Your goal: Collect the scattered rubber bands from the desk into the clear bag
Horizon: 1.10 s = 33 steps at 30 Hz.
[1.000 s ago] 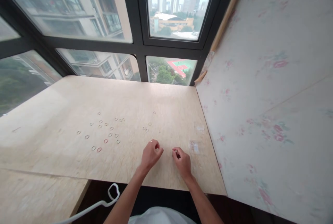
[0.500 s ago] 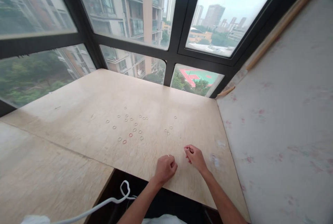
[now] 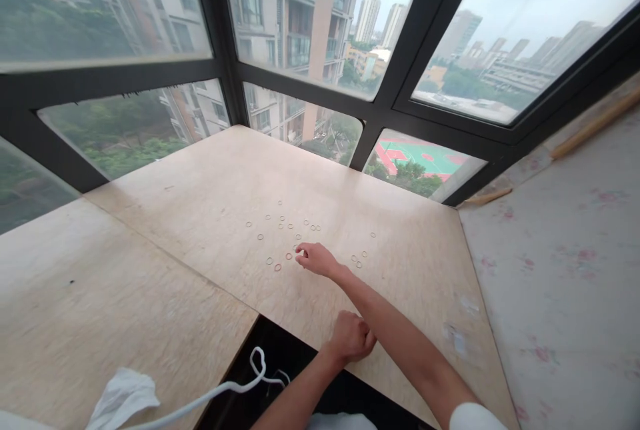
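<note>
Several small thin rings (image 3: 260, 237), mostly pale or dark with two red ones, lie flat and loosely spread on the wooden tabletop (image 3: 200, 177). My right hand (image 3: 316, 259) is stretched over the near right side of this spread, just right of a red ring (image 3: 289, 257). Its thumb and forefinger are curved with a small gap between them, and I see nothing held. Close to the table's front edge, my left hand (image 3: 351, 337) is curled into a fist, partly behind my right forearm. Whatever it may hold is hidden.
A smaller group of rings (image 3: 359, 265) lies to the right. Clear tape-like scraps (image 3: 457, 340) are near the papered wall (image 3: 565, 297). A white cable (image 3: 220, 390) and crumpled tissue (image 3: 125, 397) are at lower left. Windows border the far side.
My right hand has moved left and forward from beside my left hand to the rings, and its finger pinch has loosened. My left fist stays near the edge. The view has swung left.
</note>
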Motion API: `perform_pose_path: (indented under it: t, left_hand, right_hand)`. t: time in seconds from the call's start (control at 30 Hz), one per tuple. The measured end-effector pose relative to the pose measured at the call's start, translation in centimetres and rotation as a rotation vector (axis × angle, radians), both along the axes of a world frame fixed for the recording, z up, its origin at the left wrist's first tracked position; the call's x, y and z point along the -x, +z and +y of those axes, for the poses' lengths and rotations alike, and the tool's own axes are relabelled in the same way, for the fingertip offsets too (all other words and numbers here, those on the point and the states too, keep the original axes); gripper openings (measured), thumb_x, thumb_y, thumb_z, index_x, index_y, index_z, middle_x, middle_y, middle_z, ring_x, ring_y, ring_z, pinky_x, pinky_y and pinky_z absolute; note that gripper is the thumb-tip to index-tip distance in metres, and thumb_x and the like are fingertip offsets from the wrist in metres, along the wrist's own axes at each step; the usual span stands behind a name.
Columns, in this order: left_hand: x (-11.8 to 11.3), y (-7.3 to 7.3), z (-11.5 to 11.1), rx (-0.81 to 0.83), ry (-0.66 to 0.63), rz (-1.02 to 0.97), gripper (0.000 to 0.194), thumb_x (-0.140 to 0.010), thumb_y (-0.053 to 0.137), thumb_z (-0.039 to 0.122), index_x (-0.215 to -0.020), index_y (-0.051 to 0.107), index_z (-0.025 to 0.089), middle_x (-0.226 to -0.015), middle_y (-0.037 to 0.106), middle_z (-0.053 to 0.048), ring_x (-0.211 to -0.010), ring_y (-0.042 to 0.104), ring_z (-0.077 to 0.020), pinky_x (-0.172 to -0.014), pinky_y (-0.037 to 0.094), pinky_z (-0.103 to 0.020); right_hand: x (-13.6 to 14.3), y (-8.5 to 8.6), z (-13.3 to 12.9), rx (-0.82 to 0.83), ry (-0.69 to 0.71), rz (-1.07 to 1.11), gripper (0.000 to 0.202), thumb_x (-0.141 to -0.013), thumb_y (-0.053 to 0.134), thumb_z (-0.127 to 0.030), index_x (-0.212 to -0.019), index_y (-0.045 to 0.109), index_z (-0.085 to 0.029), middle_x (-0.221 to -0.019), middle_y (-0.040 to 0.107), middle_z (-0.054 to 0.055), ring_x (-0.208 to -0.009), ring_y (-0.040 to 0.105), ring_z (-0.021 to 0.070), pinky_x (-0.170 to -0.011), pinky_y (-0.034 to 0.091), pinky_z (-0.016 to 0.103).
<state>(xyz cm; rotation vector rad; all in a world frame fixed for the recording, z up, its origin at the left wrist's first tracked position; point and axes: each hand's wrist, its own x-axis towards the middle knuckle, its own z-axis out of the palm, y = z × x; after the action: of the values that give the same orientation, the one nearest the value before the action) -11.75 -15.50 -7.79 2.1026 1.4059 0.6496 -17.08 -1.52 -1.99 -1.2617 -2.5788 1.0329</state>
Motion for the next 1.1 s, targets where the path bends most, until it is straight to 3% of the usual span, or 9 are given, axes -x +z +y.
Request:
perform_pose_path:
  t: [0.1, 0.23, 0.4, 0.57, 0.77, 0.97, 1.1]
  left_hand:
    - [0.0, -0.4, -0.1, 0.009, 0.015, -0.051, 0.023, -0.076, 0.051, 0.022, -0.054, 0.050, 0.017, -0.061, 0.064, -0.003, -0.056, 0.055, -0.0161, -0.053, 0.023, -0.028]
    - [0.2, -0.5, -0.2, 0.036, 0.044, -0.120, 0.024, -0.078, 0.050, 0.023, -0.055, 0.048, 0.017, -0.060, 0.061, -0.002, -0.058, 0.053, -0.0160, -0.054, 0.026, -0.028]
    - [0.4, -0.5, -0.1, 0.064, 0.086, -0.144, 0.029, -0.076, 0.050, 0.020, -0.050, 0.036, 0.016, -0.052, 0.053, -0.001, -0.049, 0.045, -0.0114, -0.051, 0.018, -0.030]
    - [0.3, -0.8, 0.0, 0.097, 0.090, -0.185, 0.031, -0.078, 0.049, 0.022, -0.049, 0.036, 0.016, -0.048, 0.047, 0.000, -0.046, 0.039, -0.0093, -0.051, 0.017, -0.029]
    - [0.3, -0.5, 0.1, 0.081, 0.074, -0.158, 0.036, -0.081, 0.048, 0.022, -0.048, 0.037, 0.016, -0.045, 0.043, 0.001, -0.044, 0.036, -0.0087, -0.050, 0.015, -0.029]
    - [0.2, 0.5, 0.2, 0.046, 0.072, -0.188, 0.046, -0.092, 0.035, 0.029, -0.048, 0.042, 0.017, -0.046, 0.044, 0.001, -0.043, 0.038, -0.0094, -0.049, 0.019, -0.028]
    - [0.1, 0.8, 0.2, 0.022, 0.080, -0.158, 0.048, -0.094, 0.034, 0.032, -0.050, 0.045, 0.017, -0.047, 0.047, 0.001, -0.044, 0.040, -0.0097, -0.050, 0.020, -0.028]
  right_hand:
    - [2.6, -0.8, 0.5, -0.057, 0.054, -0.138, 0.022, -0.085, 0.058, -0.030, -0.104, 0.065, -0.020, -0.086, 0.069, 0.004, -0.085, 0.063, 0.0195, -0.071, 0.046, 0.030]
    - [3.7, -1.6, 0.8, -0.093, 0.093, -0.271, 0.027, -0.091, 0.055, -0.038, -0.104, 0.062, -0.016, -0.097, 0.065, 0.005, -0.088, 0.062, 0.0185, -0.078, 0.049, 0.037]
    - [2.5, -1.8, 0.6, -0.106, 0.129, -0.336, 0.028, -0.091, 0.055, -0.040, -0.102, 0.061, -0.015, -0.101, 0.064, 0.005, -0.089, 0.061, 0.0177, -0.080, 0.049, 0.038]
    - [0.4, -1.9, -0.2, -0.081, 0.105, -0.288, 0.019, -0.085, 0.060, -0.035, -0.089, 0.064, -0.016, -0.089, 0.066, 0.004, -0.083, 0.061, 0.0184, -0.073, 0.046, 0.033]
    - [-3.2, -1.5, -1.6, 0.021, -0.022, -0.054, 0.005, -0.069, 0.063, -0.020, -0.073, 0.061, -0.019, -0.070, 0.063, 0.000, -0.071, 0.058, 0.0157, -0.061, 0.036, 0.024]
    - [-9.3, -0.2, -3.7, 0.223, -0.275, 0.273, 0.008, -0.077, 0.050, -0.030, -0.076, 0.046, -0.022, -0.046, 0.038, -0.011, -0.042, 0.037, 0.0077, -0.044, 0.028, 0.018]
    - [-14.9, 0.3, -5.0, 0.322, -0.503, 0.464, 0.020, -0.080, 0.044, -0.042, -0.075, 0.038, -0.024, -0.043, 0.035, -0.012, -0.035, 0.028, 0.0068, -0.036, 0.022, 0.017]
